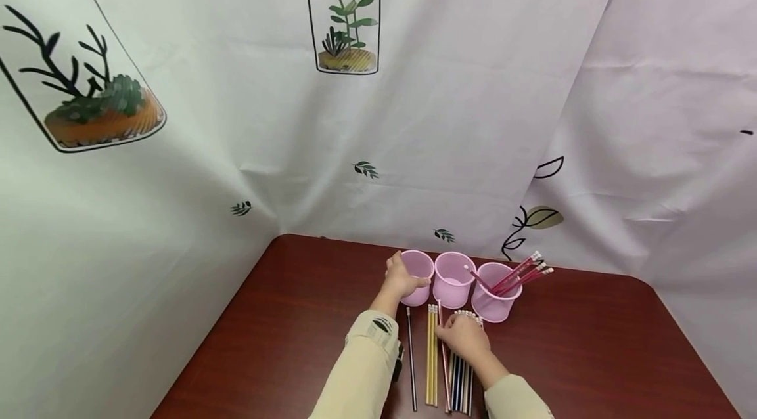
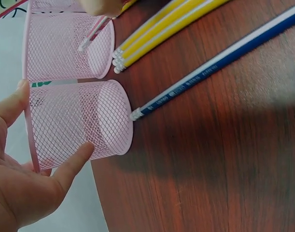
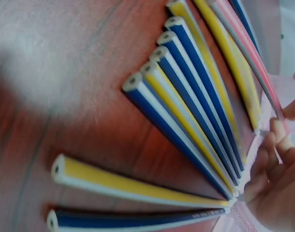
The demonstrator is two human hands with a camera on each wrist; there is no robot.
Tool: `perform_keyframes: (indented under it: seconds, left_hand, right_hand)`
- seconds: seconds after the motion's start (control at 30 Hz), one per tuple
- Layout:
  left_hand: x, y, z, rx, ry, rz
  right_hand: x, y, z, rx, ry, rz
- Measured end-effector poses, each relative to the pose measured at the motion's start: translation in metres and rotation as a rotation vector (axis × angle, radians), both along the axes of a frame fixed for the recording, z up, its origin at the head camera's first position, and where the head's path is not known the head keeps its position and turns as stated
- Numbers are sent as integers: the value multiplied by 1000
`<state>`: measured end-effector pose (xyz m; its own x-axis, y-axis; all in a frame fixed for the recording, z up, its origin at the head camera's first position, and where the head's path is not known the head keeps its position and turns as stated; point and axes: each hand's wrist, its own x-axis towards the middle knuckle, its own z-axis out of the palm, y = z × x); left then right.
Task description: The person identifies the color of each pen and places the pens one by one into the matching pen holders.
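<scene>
Key relation: pink pencil (image 1: 445, 373) at lower centre of frame, just left of right hand (image 1: 466, 337), pinched in its fingertips towards the eraser end. Long axis near vertical in frame, eraser end up, overlapping lower left of middle cup (image 1: 451, 299); touching or not, can't tell. Right hand nearer; left hand (image 1: 402, 280) partly spread, gripping left cup (image 1: 416, 297) by rim and wall. Right cup (image 1: 492, 310): red pencils (image 1: 516, 272) inside, mostly slanting to upper right.

Cups: pale pink mesh, round, smooth rims. Below: yellow pencils (image 1: 430, 360), blue-and-yellow row (image 3: 191, 106), lone blue pencil (image 2: 215, 71); slim, straight, white-striped. Table (image 1: 284, 314): dark red-brown, wood-grained.
</scene>
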<state>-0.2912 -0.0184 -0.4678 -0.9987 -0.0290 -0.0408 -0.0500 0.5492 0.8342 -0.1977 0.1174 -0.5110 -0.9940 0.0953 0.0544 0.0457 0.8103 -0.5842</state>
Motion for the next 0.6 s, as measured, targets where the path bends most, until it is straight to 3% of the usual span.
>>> perform_keyframes:
  seconds: [0.17, 0.33, 0.6]
  left_hand:
    - [-2, 0, -1, 0, 10, -13]
    - [-1, 0, -4, -30, 49, -45]
    - [-1, -2, -2, -27, 46, -53]
  right_hand:
    - [1, 4, 9, -207, 50, 60]
    - [1, 12, 17, -450, 32, 93]
    - [-1, 23, 33, -532, 66, 203]
